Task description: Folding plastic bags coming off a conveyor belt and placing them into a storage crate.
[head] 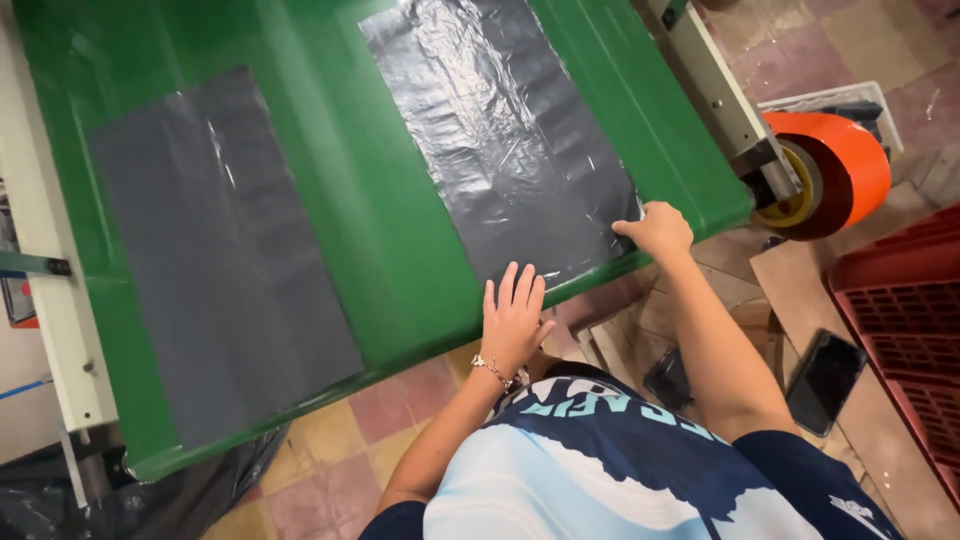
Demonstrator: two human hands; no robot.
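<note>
- My left hand [515, 318] lies flat, fingers spread and pointing away from me, on the near edge of the wrinkled, glossy black plastic sheet [505, 130]; its grip is released and closes on nothing.
- A thin bracelet [491, 368] sits on that wrist.
- My right hand [655, 228] rests on the near right corner of the same sheet, fingers curled down onto the plastic; I cannot tell whether this grip pinches the corner or merely presses on it.
- The glossy sheet lies lengthwise on the right half of the smooth green table [390, 220], its near end reaching the table's front edge, where both hands meet it.
- A second sheet, matte dark grey plastic [220, 260], lies flat on the left half of the table, well apart from both hands, with a bare green strip between the two sheets.
- An orange roll on a yellow core [835, 170] sits on a metal arm just beyond the table's right corner, near my right hand but not touching it.
- A red perforated plastic crate [905, 320] stands on the tiled floor [330, 460] at the far right.
- A dark flat phone-like slab [825, 380] lies on the floor beside the crate.
- Crumpled black plastic [120, 500] is bunched under the table's left end.
</note>
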